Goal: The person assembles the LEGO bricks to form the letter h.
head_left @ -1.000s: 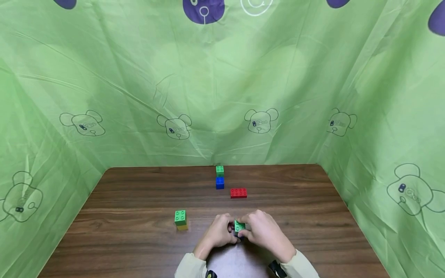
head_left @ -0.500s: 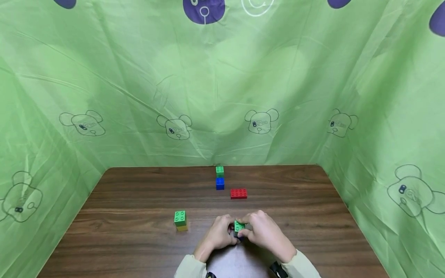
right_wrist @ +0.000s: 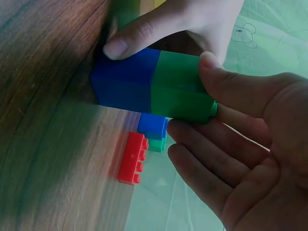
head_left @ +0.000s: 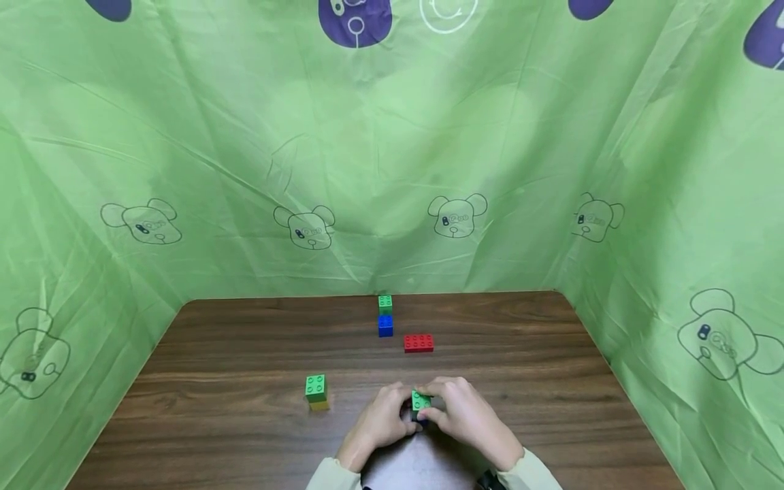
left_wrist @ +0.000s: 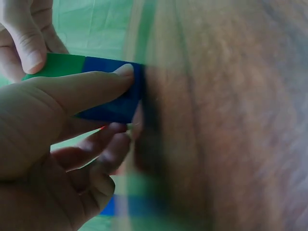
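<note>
Gripping a two-brick stack at lower centre of the head view, a person's hands meet over a wooden worktop. The right hand pinches the green brick on top; the left hand holds the blue brick beneath. With no gap visible at the seam, this pair looks joined, though whether its base touches the wood cannot be told. At lower left, well apart from the hands, a second green brick sits on a yellow brick, seemingly another finished pair. Above the hands in the frame, a long red brick lies alone. Near the worktop's far edge, a far blue brick stands before a far green brick; whether they touch is unclear. These three appear to be what is left unstacked.
</note>
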`<state>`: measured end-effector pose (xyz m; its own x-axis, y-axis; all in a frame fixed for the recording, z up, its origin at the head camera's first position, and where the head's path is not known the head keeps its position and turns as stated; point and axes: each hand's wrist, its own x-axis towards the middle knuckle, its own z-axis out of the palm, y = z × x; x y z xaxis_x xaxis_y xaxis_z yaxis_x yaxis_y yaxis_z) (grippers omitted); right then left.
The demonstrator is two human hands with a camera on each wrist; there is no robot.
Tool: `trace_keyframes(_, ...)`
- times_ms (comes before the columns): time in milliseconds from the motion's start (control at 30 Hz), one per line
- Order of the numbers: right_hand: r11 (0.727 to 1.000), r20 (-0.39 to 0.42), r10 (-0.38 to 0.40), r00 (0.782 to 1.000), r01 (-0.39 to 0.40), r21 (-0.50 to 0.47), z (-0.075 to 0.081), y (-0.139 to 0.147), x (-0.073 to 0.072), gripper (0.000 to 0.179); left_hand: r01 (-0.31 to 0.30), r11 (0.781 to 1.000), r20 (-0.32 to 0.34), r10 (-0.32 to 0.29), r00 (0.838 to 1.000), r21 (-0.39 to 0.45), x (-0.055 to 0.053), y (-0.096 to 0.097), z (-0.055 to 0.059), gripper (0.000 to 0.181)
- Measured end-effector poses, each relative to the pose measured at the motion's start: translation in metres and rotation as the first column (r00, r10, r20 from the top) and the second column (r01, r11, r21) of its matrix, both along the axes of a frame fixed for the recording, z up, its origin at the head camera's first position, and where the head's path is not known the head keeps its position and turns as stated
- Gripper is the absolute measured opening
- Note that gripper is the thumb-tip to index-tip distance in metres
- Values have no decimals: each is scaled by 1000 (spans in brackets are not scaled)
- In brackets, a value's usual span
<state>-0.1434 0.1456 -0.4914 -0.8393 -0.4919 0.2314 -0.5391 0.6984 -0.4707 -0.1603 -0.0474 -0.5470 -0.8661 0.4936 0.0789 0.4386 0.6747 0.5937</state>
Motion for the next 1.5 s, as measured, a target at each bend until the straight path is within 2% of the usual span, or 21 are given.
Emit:
trace_keyframes(67,1000,7,1,1000,-1,-1,0,0,0,31,-2,999,-28,1,1000,-44,1,-2,6,45)
trace_keyframes(200,1000,13,-3,1000,3,-2,1,0,-1,32,-24,990,-131,6,991,-137,3,-8,24,38)
trace_keyframes(300,1000,13,0,1000,0,-5,1,0,-1,33,-58,981,-215,17,977,-187,4,-18,41,33)
trace_keyframes(400,1000,13,6,1000,-6,-11,2,0,-1,35,-114,971,-303,46,952,-211,4,-30,57,32)
trace_keyframes(467,1000,13,8,1000,-8,-13,2,0,0,36,-161,965,-372,75,925,-205,3,-40,65,32)
trace_keyframes(600,1000,-3,3,1000,-3,-9,1,0,0,36,-277,946,-510,157,846,-168,2,-63,74,36)
trace_keyframes(667,1000,-10,4,1000,-4,-5,0,-1,0,36,-339,929,-552,207,808,-147,4,-73,76,39)
trace_keyframes(733,1000,-10,11,1000,-11,-2,-1,-2,0,36,-395,909,-564,260,784,-130,8,-83,77,43)
trace_keyframes(800,1000,-5,16,1000,-16,3,-2,-2,1,36,-436,891,-540,306,784,-128,13,-90,76,47)
trace_keyframes(900,1000,-3,19,1000,-19,11,-3,-2,1,36,-476,867,-464,364,808,-148,19,-98,73,52)
trace_keyframes(1000,1000,-5,18,1000,-18,17,-2,-2,2,35,-492,856,-388,403,829,-162,22,-103,69,54)
trace_keyframes(1067,1000,-5,19,1000,-19,19,-2,-2,2,36,-490,855,-363,409,837,-167,22,-106,64,52)
trace_keyframes(1200,999,-8,24,1000,-24,22,-1,-2,3,36,-468,869,-335,399,854,-160,22,-109,55,45)
trace_keyframes(1367,999,1,25,1000,-25,42,0,1,1,36,-471,875,-329,414,849,-115,19,-111,47,44)
trace_keyframes(1500,997,6,-23,1000,22,70,4,9,-2,36,-467,878,-329,414,849,-102,16,-110,47,46)
